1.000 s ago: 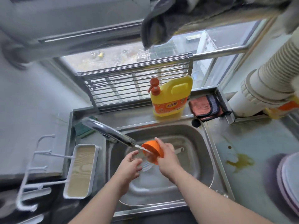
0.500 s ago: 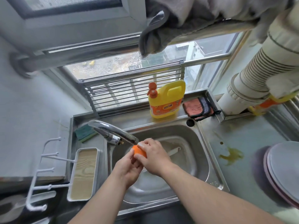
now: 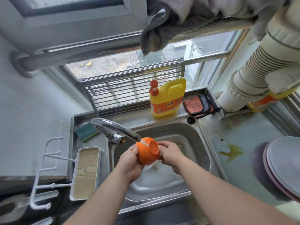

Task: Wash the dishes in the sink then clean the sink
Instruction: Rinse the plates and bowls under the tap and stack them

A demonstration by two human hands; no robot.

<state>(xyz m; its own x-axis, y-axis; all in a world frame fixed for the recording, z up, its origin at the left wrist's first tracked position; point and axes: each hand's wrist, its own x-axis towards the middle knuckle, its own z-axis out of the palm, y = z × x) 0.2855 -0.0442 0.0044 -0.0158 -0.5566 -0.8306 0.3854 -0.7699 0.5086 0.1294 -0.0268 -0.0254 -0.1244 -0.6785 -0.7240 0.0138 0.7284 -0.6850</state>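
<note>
**Rinsing an orange bowl under the tap**

Held over the stainless steel sink basin, a small orange plastic bowl is turned on its side, its foot ring facing up and right, just below the spout of the curved chrome faucet. A thin stream of water strikes its outer wall. The bowl is gripped from the left by the left hand, thumb on top, and its rim side is pinched by the curled fingers of the right hand. Behind the basin, a yellow dish-soap jug with an orange pump stands on the ledge; left of the faucet lies a green sponge. Right of the basin, stacked pale plates rest on the counter.
</note>
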